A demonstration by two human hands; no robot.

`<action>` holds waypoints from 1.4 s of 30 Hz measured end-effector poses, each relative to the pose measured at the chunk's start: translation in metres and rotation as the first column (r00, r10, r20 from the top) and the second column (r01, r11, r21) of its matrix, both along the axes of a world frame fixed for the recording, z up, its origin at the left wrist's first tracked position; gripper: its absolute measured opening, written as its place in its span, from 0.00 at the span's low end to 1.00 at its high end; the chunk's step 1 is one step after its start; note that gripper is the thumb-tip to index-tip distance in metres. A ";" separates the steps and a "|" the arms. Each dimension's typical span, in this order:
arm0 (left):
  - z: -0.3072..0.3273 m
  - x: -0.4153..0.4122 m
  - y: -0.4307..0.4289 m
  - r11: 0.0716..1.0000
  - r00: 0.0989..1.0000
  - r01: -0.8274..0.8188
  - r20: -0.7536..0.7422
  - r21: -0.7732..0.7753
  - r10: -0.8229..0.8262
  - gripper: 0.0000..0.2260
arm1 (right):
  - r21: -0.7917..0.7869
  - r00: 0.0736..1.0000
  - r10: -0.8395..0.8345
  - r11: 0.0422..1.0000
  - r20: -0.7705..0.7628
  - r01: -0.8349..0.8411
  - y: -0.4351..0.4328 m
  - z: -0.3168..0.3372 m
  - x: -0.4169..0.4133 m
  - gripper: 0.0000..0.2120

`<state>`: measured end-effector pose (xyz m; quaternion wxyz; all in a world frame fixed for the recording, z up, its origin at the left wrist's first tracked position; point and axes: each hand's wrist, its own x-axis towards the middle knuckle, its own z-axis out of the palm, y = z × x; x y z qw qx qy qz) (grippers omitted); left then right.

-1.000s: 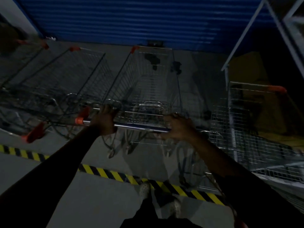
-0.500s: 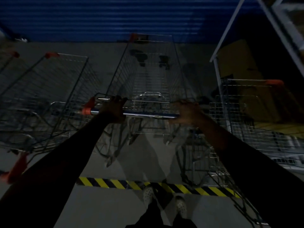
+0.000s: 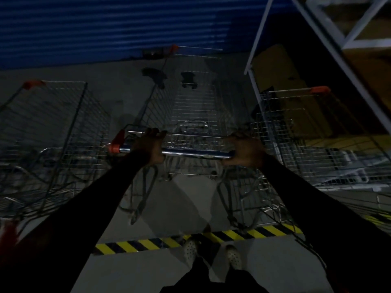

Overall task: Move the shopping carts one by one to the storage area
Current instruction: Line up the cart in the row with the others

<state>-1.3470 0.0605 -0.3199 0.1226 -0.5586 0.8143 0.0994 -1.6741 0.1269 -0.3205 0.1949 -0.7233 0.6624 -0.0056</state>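
Your left hand and right hand grip the chrome handle bar; the silver wire shopping cart lies straight ahead. Its long axis points far.

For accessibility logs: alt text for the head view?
Left hand and right hand grip the handle of a shopping cart facing a blue shutter, dimly lit. A second cart stands to its left, a third cart to its right; a yellow-black stripe crosses the floor.
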 end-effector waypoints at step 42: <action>0.010 0.004 0.321 1.000 0.998 0.008 -0.065 -0.018 -0.009 0.43 | 0.087 1.000 0.012 0.996 0.028 -0.015 0.311 -0.003 -0.005 0.51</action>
